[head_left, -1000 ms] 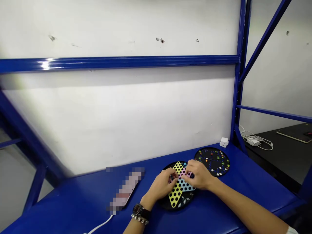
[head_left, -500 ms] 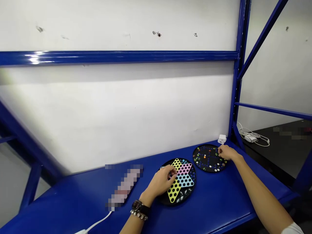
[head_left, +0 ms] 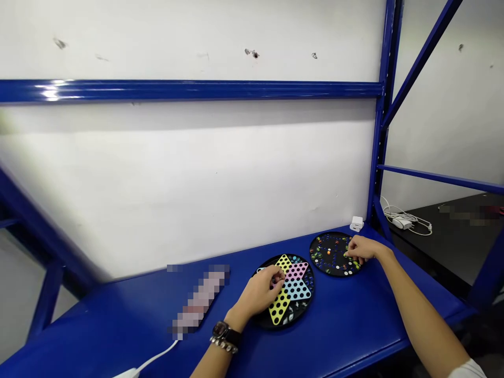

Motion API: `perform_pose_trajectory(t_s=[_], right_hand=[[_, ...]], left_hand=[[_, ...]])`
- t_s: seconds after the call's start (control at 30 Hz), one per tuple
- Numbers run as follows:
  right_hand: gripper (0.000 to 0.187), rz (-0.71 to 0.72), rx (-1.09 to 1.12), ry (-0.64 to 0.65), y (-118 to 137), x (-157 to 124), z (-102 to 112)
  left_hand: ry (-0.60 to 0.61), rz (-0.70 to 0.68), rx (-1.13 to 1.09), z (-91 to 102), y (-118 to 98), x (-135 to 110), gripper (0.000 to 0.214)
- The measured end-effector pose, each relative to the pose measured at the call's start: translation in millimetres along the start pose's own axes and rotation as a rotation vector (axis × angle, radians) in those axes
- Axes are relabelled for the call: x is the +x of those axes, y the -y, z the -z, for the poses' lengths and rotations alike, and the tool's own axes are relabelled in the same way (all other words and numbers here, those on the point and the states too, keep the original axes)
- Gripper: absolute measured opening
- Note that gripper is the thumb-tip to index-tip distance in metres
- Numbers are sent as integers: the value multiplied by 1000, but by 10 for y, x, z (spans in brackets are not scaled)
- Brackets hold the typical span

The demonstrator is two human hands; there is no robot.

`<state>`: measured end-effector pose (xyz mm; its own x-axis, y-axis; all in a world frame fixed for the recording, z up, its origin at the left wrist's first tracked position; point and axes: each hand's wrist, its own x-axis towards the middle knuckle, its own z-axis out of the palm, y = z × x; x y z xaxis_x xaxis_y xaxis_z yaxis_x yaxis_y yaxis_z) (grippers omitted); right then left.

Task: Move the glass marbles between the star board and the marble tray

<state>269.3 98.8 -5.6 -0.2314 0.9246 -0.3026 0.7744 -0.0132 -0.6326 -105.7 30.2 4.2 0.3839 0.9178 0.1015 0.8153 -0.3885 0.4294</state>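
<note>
A round black Chinese checkers board (head_left: 263, 321) lies on the blue tabletop, its star of yellow, pink and light blue points (head_left: 297, 290) full of dark holes. My left hand (head_left: 262, 289) hovers over the star's left part with thumb and fingers pinched together; whatever is between them is hidden. To the right lies a round black tray (head_left: 321, 241) scattered with colored marbles (head_left: 318, 255). Above its right side, my right hand (head_left: 362, 249) is closed, fingertips down among the marbles. Too small to tell is what those fingers grip.
A blurred-out flat pinkish object (head_left: 200, 302) with a white cable (head_left: 157, 358) lies left of the board. A white charger plug (head_left: 356, 223) stands behind the tray. Blue rack posts (head_left: 380, 131) rise at the right, and a white adapter (head_left: 401, 223) rests on a black surface beyond.
My right hand has shifted slightly left and down over the marble tray, its fingers reaching further in. My left hand stays pinched over the star.
</note>
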Motion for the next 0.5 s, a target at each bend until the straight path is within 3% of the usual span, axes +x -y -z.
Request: perform_pose_trajectory(t_s=[0.33,0.5], right_hand=[[36,99,-6,118,255,-65,-135],[38,164,12,9,262,-38,-144]], left_hand=[[4,12,7,-2,-9,-4,17],[-10,7,3,-26,17,2,15]])
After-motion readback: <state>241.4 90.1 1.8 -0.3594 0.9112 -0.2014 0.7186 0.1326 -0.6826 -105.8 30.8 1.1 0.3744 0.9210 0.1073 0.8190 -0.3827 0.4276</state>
